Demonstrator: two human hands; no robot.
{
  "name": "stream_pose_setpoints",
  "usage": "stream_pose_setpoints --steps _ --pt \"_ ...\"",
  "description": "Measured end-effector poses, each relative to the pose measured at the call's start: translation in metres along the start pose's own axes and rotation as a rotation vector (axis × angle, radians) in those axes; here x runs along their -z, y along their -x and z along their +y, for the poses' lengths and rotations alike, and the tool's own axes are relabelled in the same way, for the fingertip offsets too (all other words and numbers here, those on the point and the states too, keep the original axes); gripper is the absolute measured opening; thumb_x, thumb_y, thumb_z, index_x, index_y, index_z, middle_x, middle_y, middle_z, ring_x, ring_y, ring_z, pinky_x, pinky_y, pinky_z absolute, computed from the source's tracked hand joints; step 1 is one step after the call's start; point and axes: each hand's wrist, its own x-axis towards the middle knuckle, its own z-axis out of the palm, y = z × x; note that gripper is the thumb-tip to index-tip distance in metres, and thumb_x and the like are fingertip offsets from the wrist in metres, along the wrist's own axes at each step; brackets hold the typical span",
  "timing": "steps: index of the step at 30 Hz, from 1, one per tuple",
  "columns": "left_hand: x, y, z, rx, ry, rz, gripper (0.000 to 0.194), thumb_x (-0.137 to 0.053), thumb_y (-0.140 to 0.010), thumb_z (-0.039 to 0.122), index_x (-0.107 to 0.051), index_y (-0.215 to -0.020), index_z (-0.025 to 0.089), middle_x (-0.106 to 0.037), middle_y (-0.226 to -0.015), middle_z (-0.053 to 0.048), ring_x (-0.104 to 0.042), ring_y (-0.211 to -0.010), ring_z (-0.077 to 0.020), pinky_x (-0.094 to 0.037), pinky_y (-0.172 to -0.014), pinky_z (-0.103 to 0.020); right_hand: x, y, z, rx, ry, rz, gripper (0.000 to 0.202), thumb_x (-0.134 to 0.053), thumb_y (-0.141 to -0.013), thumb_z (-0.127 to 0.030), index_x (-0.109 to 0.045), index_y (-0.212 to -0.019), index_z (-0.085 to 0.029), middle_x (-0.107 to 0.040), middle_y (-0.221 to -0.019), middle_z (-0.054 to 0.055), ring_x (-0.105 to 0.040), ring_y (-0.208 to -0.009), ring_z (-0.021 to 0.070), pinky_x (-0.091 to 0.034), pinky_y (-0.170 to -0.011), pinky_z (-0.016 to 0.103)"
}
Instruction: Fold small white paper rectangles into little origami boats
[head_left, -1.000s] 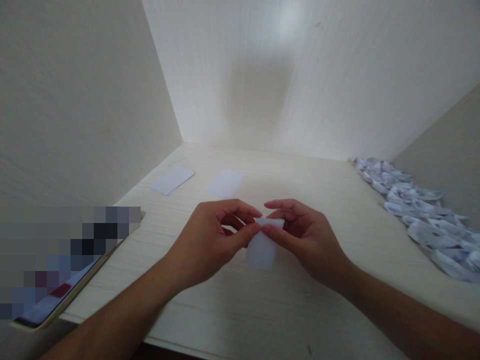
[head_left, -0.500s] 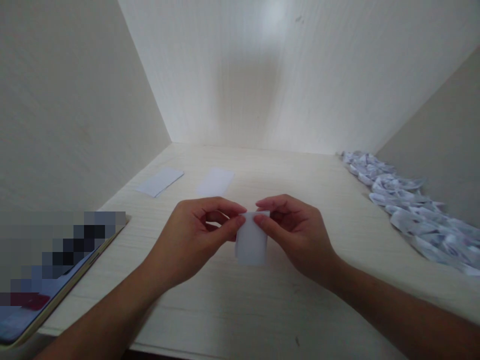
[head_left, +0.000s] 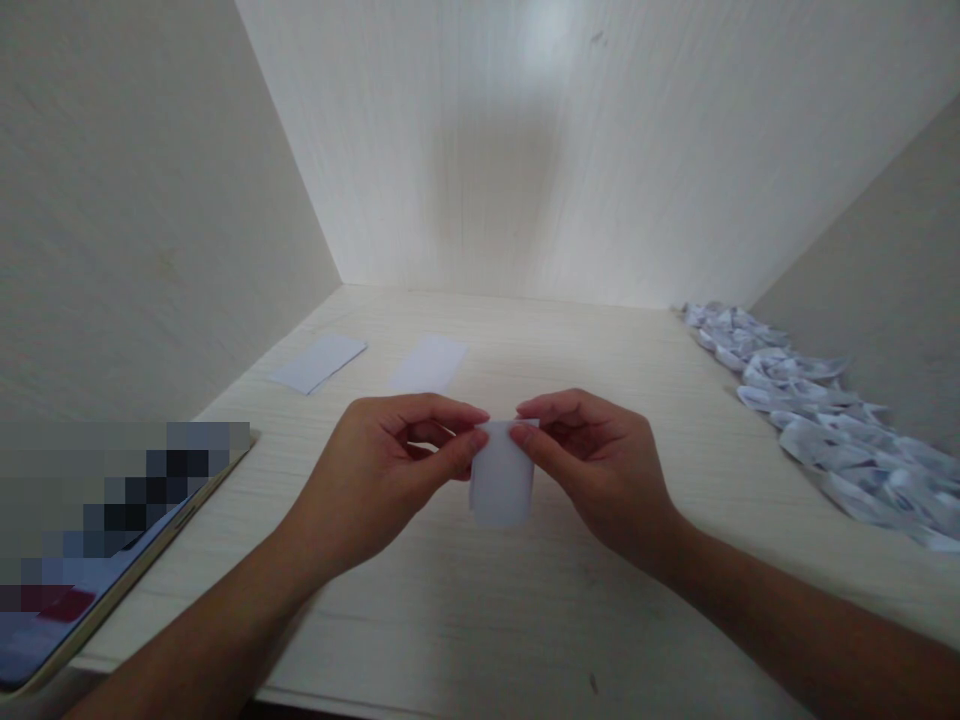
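A small white sheet of paper (head_left: 502,478) hangs between my hands, its lower end curving slightly. My left hand (head_left: 409,470) pinches its upper left corner between thumb and fingers. At the upper right corner, my right hand (head_left: 592,465) pinches it the same way. Beyond my left hand, a white paper piece (head_left: 429,361) lies flat on the pale table (head_left: 600,345). Farther left lies a small stack of white paper (head_left: 321,362).
Many folded white paper pieces (head_left: 862,450) run in a heap along the right wall. A phone (head_left: 191,510) with a partly blurred screen lies at the left edge. Pale panels (head_left: 390,150) enclose the table at the back and both sides.
The paper's lower end has become more curved and its bottom edge sits slightly higher. Both hands keep their pinch, with the fingertips a little farther apart.
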Motion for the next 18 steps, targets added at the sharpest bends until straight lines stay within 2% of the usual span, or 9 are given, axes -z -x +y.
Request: stream_pose_setpoints --steps 18 --pt "0.0003 0.0001 0.0004 0.015 0.032 -0.006 0.018 -0.084 -0.081 0.032 -0.082 -0.094 0.020 -0.082 -0.082 -0.001 -0.079 -0.073 -0.0170 -0.067 -0.071 -0.024 0.0000 -0.0019 -0.0018 0.049 -0.007 -0.026 0.007 -0.082 -0.079 -0.023 -0.078 -0.083 -0.020 -0.075 -0.073 0.001 -0.067 -0.065 0.0116 -0.054 -0.059 0.023"
